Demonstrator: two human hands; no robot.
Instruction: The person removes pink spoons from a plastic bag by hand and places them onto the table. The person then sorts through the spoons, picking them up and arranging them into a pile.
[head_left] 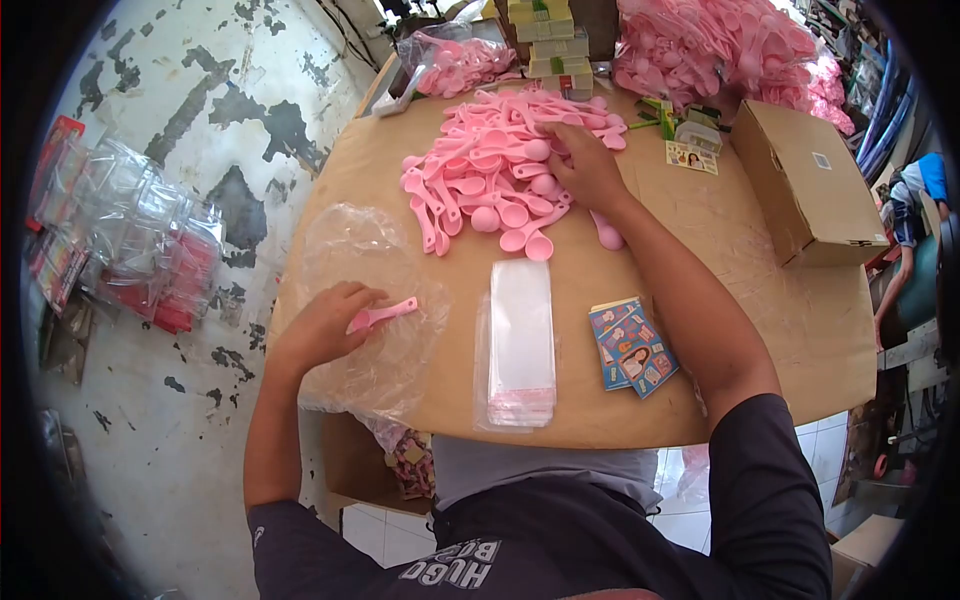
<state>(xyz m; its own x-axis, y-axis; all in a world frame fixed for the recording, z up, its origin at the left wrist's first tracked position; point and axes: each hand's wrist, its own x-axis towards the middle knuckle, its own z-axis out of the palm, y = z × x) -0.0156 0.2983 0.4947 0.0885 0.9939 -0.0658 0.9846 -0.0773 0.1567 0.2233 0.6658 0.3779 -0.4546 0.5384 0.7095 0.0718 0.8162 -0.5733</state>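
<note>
My left hand (335,322) is at the left of the table, its fingers closed on a pink plastic measuring spoon (388,313); the handle points right, over a clear plastic bag (350,250). At the back middle lies a large pile of pink measuring spoons (490,150). My right hand (583,165) reaches to the right side of this pile, thumb and forefinger apart against the spoons. Below the pile is a stack of clear plastic sleeves (522,345). Right of it, under my right forearm, lie blue printed cards (632,347).
A cardboard box (810,180) stands on the right of the table. Behind the pile are bundled yellow cards (548,40), a big bag of pink spoons (710,45) and a smaller one (465,65). Plastic packs (140,220) lie at the left. Another person's arm (895,285) shows far right.
</note>
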